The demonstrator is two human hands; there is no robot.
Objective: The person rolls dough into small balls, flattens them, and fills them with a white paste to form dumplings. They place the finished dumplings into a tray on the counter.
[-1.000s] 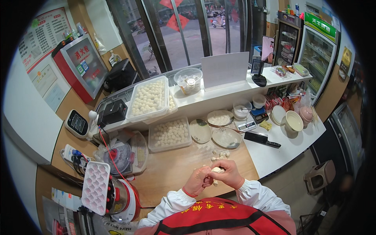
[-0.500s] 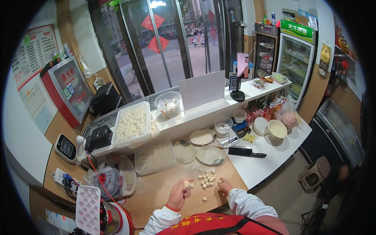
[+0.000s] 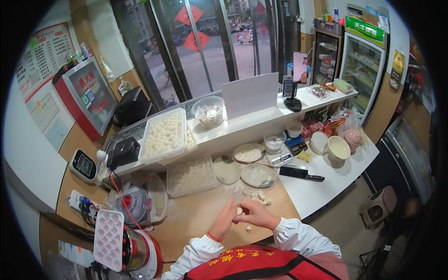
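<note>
My left hand [image 3: 226, 219] and my right hand [image 3: 252, 215] are pressed together over the wooden worktop [image 3: 196, 219], pinching a small piece of white dough [image 3: 239, 211] between the fingertips. Several small white dough pieces [image 3: 259, 198] lie just beyond the hands, and one more [image 3: 248, 228] lies under my right hand. A clear lidded box of white dough balls [image 3: 191, 175] stands further back on the worktop.
A second tray of dough balls [image 3: 163, 135] rests on the raised white shelf [image 3: 242, 128]. Round plates [image 3: 257, 176] and a cleaver [image 3: 300, 173] lie to the right. A scale [image 3: 281, 159], stacked bowls [image 3: 338, 148], a power strip [image 3: 79, 201] and a white moulded tray [image 3: 108, 239] are around.
The hands, apart on the worktop half a second ago, have come together again around a dough piece. The view has shifted slightly.
</note>
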